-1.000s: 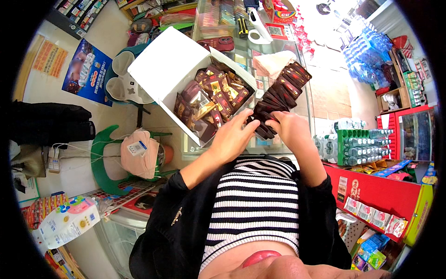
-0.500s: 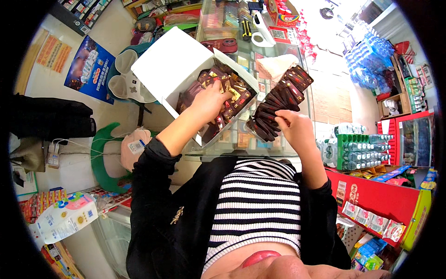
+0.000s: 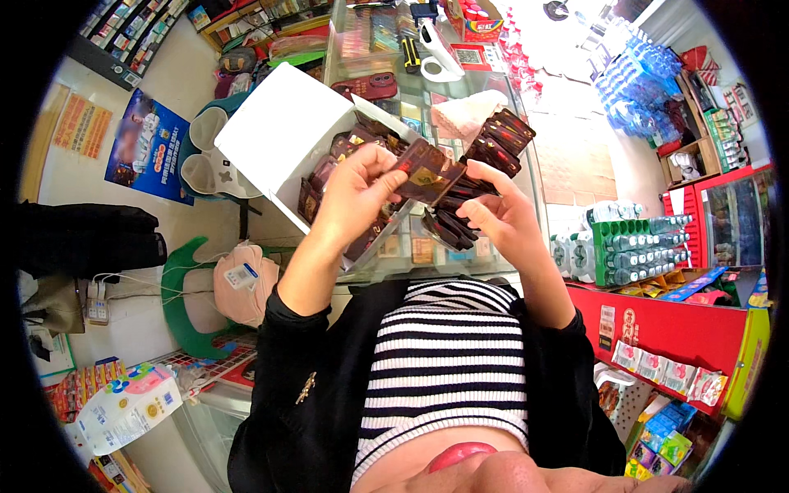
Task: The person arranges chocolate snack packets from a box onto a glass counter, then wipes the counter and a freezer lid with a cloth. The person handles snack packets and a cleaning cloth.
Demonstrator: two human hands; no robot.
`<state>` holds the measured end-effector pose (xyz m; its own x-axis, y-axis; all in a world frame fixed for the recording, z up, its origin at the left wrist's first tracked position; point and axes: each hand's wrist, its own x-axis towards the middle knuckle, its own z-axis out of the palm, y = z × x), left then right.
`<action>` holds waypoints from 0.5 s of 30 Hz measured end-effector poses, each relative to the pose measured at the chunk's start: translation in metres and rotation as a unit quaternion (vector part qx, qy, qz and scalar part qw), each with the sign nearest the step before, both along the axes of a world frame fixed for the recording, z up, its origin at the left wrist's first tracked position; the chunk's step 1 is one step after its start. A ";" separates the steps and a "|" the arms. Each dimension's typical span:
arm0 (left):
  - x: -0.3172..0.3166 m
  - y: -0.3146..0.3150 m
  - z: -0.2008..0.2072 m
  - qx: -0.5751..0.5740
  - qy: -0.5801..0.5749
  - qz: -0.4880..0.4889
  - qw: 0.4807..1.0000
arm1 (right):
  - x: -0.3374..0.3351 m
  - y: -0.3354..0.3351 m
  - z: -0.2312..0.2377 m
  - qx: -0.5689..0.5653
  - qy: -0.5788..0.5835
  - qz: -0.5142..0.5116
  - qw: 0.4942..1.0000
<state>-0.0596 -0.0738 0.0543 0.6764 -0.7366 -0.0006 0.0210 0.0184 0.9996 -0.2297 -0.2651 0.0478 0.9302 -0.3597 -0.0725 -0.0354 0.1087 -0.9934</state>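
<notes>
My left hand [image 3: 355, 193] pinches a flat dark brown packet [image 3: 431, 174] with gold and red print by its left end. The packet is held up over the right edge of an open white box [image 3: 283, 135], which contains many similar packets [image 3: 345, 145]. My right hand [image 3: 508, 215] is at the packet's right end, thumb and forefinger apart; whether a fingertip touches it I cannot tell. Beneath and beyond that hand, a leaning row of dark packets [image 3: 500, 141] lies on the glass counter [image 3: 477, 264], partly hidden by the held packet and my fingers.
Behind the row lies a pale cloth [image 3: 468, 112]. A dark red phone [image 3: 366, 85] and a white stand-like device [image 3: 440, 56] are farther back. Bottled drinks in a green crate [image 3: 641, 251] stand at the right, and a pink seat cushion [image 3: 245, 283] at the left.
My left hand has come up out of the box with one packet and moved right. My right hand has left the row and opened beside that packet. The view has shifted slightly.
</notes>
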 end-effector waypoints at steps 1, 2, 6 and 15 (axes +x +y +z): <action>-0.006 -0.001 0.001 -0.007 0.022 -0.010 1.000 | -0.001 -0.001 -0.001 -0.029 -0.005 -0.012 0.999; -0.006 -0.001 -0.007 -0.028 0.038 -0.013 0.999 | -0.002 -0.003 -0.004 -0.058 -0.010 -0.024 0.998; -0.023 -0.006 -0.013 -0.049 0.048 0.020 0.997 | -0.001 -0.009 -0.005 -0.214 -0.048 -0.079 0.972; -0.056 -0.033 0.009 -0.029 -0.242 0.130 0.961 | -0.009 -0.020 -0.002 -0.363 0.042 -0.127 0.922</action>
